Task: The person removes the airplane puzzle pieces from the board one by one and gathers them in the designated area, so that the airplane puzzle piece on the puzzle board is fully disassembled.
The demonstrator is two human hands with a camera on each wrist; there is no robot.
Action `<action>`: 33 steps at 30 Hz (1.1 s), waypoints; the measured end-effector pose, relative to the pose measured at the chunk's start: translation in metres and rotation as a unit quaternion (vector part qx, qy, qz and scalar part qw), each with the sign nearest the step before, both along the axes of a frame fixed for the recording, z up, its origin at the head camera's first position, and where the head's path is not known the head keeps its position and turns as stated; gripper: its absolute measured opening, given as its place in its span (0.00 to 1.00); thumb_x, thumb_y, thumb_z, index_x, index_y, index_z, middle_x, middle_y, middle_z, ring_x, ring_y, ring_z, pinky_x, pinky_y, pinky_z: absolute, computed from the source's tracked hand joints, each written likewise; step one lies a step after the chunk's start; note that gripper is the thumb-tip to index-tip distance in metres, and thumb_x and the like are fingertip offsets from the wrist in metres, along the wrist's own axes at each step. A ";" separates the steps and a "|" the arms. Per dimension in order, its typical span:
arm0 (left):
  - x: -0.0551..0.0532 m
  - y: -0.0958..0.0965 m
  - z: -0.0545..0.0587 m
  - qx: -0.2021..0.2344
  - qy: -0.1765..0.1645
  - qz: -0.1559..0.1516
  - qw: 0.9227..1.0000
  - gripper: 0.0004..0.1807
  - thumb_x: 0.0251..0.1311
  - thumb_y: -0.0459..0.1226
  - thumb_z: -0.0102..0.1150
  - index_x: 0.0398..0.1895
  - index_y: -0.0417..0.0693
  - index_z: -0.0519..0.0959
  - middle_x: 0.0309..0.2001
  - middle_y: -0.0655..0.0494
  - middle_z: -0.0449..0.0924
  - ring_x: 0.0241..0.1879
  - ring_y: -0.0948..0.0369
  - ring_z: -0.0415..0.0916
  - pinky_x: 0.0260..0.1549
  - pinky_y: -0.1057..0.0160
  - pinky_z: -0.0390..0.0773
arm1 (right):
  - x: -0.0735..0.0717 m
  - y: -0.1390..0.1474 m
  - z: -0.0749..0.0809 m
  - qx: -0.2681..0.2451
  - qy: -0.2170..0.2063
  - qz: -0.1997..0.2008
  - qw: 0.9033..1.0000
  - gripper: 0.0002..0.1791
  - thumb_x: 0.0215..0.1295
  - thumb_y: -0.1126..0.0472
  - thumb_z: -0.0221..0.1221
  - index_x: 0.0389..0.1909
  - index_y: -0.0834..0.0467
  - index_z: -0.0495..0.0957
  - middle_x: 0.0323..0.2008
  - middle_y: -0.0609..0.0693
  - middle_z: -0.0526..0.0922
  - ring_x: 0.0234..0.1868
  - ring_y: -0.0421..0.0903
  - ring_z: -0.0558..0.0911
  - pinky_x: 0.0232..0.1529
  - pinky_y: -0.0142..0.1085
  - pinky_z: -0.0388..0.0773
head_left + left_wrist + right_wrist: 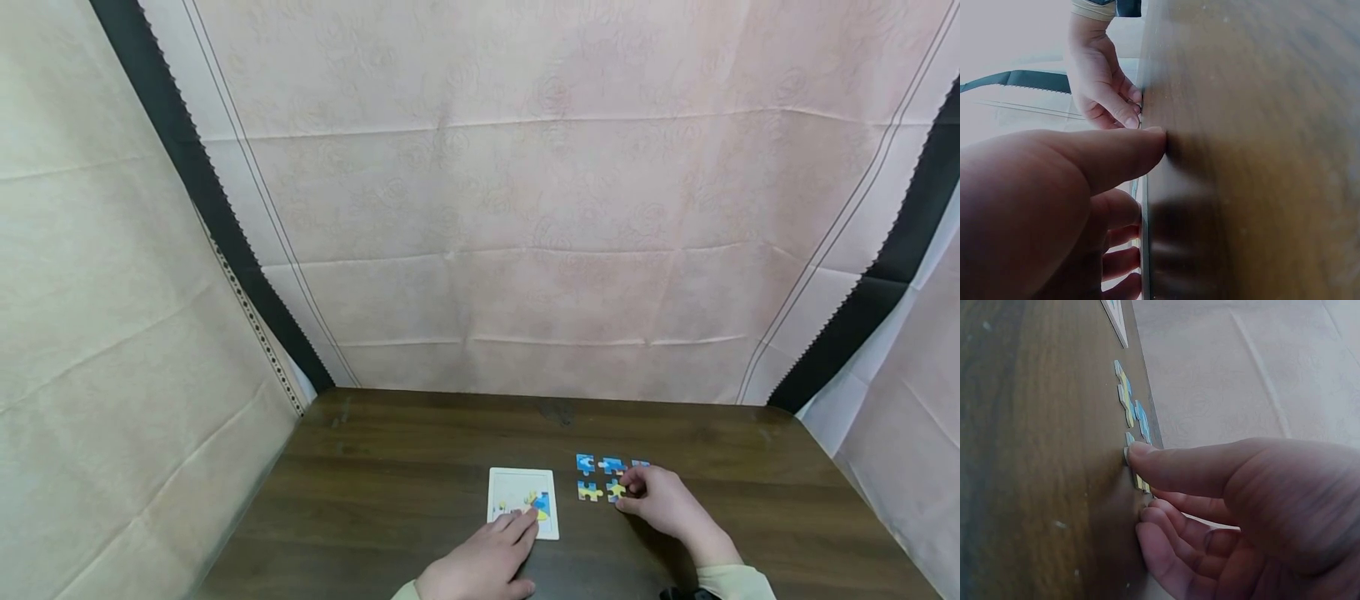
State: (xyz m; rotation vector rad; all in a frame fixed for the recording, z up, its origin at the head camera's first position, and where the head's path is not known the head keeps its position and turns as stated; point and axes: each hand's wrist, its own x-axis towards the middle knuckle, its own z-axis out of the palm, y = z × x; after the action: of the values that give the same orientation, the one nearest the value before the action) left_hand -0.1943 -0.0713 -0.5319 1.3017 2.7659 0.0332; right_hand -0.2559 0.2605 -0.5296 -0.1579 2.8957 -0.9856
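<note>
A white puzzle board (517, 480) with a small blue and yellow picture section lies on the table. My left hand (486, 560) rests its straight fingers on the board's lower part, thumb down on the tabletop beside it. To the right, my right hand (663, 500) has its thumb and fingertips around a yellow and blue puzzle piece (616, 490), pinching its edges. The right wrist view shows the thumb (1172, 467) on that piece, low at the table surface. A yellow-blue piece (589, 492) lies just left of it.
Behind these sit blue pieces (585, 463), (612, 466) in a row, another partly hidden by the right hand. All lie on a dark brown wooden table (405, 475). Pale cloth walls (525, 250) with black trim (225, 225) stand behind and at both sides.
</note>
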 end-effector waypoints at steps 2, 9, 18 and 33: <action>0.000 0.000 -0.001 -0.001 -0.004 0.002 1.000 0.39 0.77 0.59 0.56 0.80 0.44 0.69 0.82 0.51 0.61 0.78 0.53 0.63 0.72 0.60 0.68 | 0.000 0.000 -0.001 0.001 0.000 -0.001 1.000 0.15 0.60 0.60 0.78 0.44 0.59 0.85 0.38 0.47 0.82 0.42 0.45 0.80 0.49 0.50 0.80; 0.001 0.000 -0.001 -0.004 -0.013 0.007 1.000 0.39 0.77 0.59 0.55 0.80 0.44 0.69 0.82 0.51 0.60 0.78 0.54 0.62 0.72 0.60 0.68 | 0.001 -0.001 0.000 0.003 0.001 0.008 1.000 0.17 0.60 0.59 0.79 0.45 0.61 0.85 0.38 0.47 0.83 0.42 0.46 0.81 0.48 0.50 0.80; 0.001 0.000 -0.001 -0.003 0.004 0.005 1.000 0.39 0.77 0.59 0.56 0.80 0.44 0.70 0.82 0.52 0.61 0.78 0.55 0.63 0.72 0.61 0.68 | 0.001 -0.001 0.002 0.000 0.000 0.001 1.000 0.16 0.59 0.60 0.78 0.44 0.60 0.85 0.38 0.47 0.83 0.42 0.45 0.81 0.49 0.50 0.80; 0.000 0.001 -0.003 -0.008 -0.015 0.014 1.000 0.39 0.77 0.60 0.55 0.81 0.46 0.69 0.83 0.53 0.59 0.79 0.55 0.61 0.72 0.60 0.67 | 0.001 -0.014 0.007 -0.020 0.052 0.014 0.998 0.13 0.62 0.63 0.76 0.45 0.59 0.86 0.37 0.46 0.83 0.38 0.43 0.80 0.42 0.44 0.82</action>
State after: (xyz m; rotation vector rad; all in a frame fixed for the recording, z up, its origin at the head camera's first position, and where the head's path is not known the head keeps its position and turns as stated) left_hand -0.1946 -0.0707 -0.5350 1.2495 2.7527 0.0309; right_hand -0.2549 0.2461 -0.5224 -0.2584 2.9581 -1.0618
